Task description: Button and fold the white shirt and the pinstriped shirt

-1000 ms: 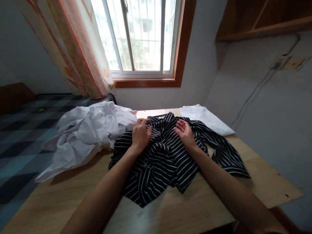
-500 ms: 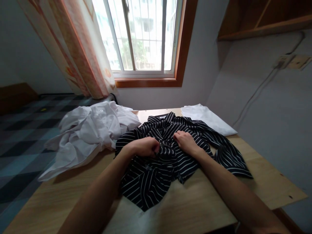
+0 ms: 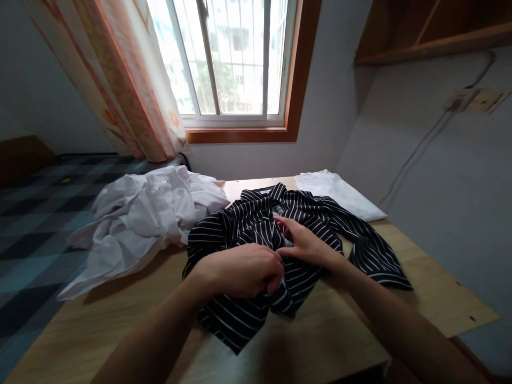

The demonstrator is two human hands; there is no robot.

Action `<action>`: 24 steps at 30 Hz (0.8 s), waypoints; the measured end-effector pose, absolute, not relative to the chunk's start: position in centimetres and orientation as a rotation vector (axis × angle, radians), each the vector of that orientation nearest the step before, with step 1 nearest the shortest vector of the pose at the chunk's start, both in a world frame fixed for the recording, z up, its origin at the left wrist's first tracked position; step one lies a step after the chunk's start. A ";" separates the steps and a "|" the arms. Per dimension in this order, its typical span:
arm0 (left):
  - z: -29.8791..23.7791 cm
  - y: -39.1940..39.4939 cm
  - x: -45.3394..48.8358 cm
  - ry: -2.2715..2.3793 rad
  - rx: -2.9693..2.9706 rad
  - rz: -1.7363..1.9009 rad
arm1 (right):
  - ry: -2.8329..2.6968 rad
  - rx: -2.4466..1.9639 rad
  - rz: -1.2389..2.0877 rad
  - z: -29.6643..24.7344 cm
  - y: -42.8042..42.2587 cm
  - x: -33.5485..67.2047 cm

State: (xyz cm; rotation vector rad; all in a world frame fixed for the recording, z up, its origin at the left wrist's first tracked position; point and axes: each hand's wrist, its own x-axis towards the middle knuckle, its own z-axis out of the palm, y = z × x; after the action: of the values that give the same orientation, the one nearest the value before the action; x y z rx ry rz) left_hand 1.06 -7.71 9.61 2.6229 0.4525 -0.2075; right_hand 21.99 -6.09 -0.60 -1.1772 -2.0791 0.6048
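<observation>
A black shirt with white stripes (image 3: pixel 248 226) lies spread on the wooden table (image 3: pixel 140 325), collar toward the window and one sleeve stretched to the right. My left hand (image 3: pixel 244 269) is closed over the lower front of the shirt, its fingertips curled on the cloth and partly hidden. Just beyond it, my right hand (image 3: pixel 306 242) is over the front opening, with thumb and forefinger apart. Its other fingers are partly hidden. Greyish cloth shows between the two front edges.
A crumpled white shirt (image 3: pixel 156 213) lies at the table's left side, partly over the checked bed (image 3: pixel 32 224). Folded white cloth (image 3: pixel 340 194) is at the back right corner. A window (image 3: pixel 236 58) and curtain (image 3: pixel 124 80) are behind, and a wooden shelf (image 3: pixel 436 45) hangs upper right.
My left hand has moved nearer and to the right, drawing the lower front of the shirt along. The fingers of my right hand have spread from a closed grip.
</observation>
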 end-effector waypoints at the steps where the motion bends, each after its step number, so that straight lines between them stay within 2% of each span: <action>1: 9.0 -8.0 1.6 0.429 2.615 -0.270 | -2.124 -1.217 0.530 -1.0 -6.3 22.0; 7: 5.0 -7.1 3.6 0.575 2.635 -0.513 | -2.131 -1.353 0.048 0.0 -5.9 25.3; 9: 4.7 -6.3 3.6 0.646 2.571 -0.550 | -2.161 -1.299 -0.015 1.2 -6.7 26.2; 12: 5.2 -5.2 2.8 0.755 2.443 -0.544 | -2.305 -1.187 0.139 2.1 -9.1 26.4; 17: 5.5 -3.5 1.7 0.753 2.255 -0.290 | -2.389 -0.965 0.923 1.2 -11.9 25.9; 19: 4.8 -3.1 2.1 0.917 2.291 -0.075 | -2.259 -0.923 1.110 1.0 -11.3 26.0; 21: 3.7 -2.9 2.8 1.128 2.332 0.106 | -2.076 -1.074 1.021 1.0 -10.0 26.0; 24: 2.0 -2.8 3.9 1.351 2.315 0.164 | -2.003 -1.412 0.643 0.9 -7.8 25.2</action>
State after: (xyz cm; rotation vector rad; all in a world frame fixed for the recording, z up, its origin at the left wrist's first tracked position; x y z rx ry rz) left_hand 3.95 -2.85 1.95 2.3154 1.3505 0.1644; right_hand 25.21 -7.82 0.85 -1.4123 -2.0035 0.6434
